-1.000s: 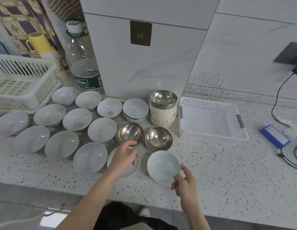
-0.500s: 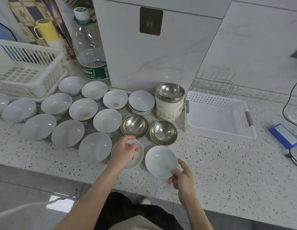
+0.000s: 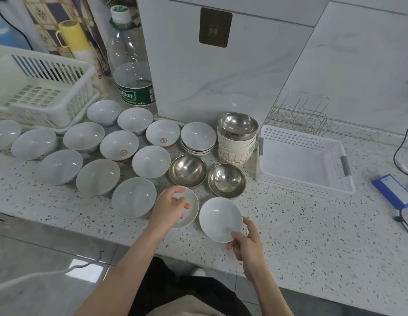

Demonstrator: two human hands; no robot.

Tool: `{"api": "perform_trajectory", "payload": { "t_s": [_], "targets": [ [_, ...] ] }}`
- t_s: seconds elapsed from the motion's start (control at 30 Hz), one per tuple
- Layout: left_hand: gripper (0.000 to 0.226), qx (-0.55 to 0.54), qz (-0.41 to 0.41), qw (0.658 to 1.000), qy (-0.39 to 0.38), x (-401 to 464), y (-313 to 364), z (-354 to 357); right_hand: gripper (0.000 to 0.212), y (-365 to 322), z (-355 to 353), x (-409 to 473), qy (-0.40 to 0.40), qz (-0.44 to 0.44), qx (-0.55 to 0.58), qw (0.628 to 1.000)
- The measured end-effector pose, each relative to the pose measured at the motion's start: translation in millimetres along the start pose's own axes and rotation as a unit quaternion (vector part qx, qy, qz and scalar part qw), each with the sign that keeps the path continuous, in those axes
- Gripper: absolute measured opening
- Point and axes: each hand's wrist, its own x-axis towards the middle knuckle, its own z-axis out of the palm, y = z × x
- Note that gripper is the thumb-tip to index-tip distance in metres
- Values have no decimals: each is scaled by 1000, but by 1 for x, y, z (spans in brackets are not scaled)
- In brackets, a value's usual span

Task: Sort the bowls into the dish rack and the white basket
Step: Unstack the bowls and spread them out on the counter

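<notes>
Several white bowls (image 3: 150, 164) stand open side up across the left of the speckled counter. Two steel bowls (image 3: 227, 180) sit beside them, and a third steel bowl tops a stack of patterned bowls (image 3: 236, 149). My left hand (image 3: 170, 208) lies over a small shallow white dish (image 3: 190, 209) near the front edge, thumb along its far rim and fingers curled inside it. My right hand (image 3: 246, 245) pinches the near rim of a white bowl (image 3: 219, 217) just right of that dish. The white basket (image 3: 305, 188) stands empty at the right. The white plastic dish rack (image 3: 45, 92) is at the far left.
A wire rack (image 3: 298, 112) stands behind the basket against the wall. A big water bottle (image 3: 132, 65) and a yellow cup (image 3: 72, 36) stand at the back left. A blue card (image 3: 393, 190) and black cables (image 3: 401, 144) lie at the far right.
The view has drawn closer and lower. Both hands stay on the same dish and bowl; neither has visibly shifted on the counter.
</notes>
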Motion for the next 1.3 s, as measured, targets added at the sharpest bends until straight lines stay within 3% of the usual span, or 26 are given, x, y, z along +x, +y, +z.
{"api": "perform_trajectory", "payload": {
  "t_s": [0.27,0.43,0.63,1.0,1.3],
  "targets": [
    [28,-12,-11,1000,-9,7,-7,-13,34,-4,2,0,11,8,-45,999],
    [27,-34,9,999,-23,27,0,-22,31,-14,3,-1,108,-28,-110,988],
    [27,-69,26,997,-30,61,21,-33,25,-66,14,9,207,-102,-99,968],
    [61,42,22,994,-103,147,77,-39,12,-132,95,45,136,-99,-40,985],
    [56,100,47,984,-137,191,84,-25,14,-119,104,36,142,-51,-69,986]
  ]
}}
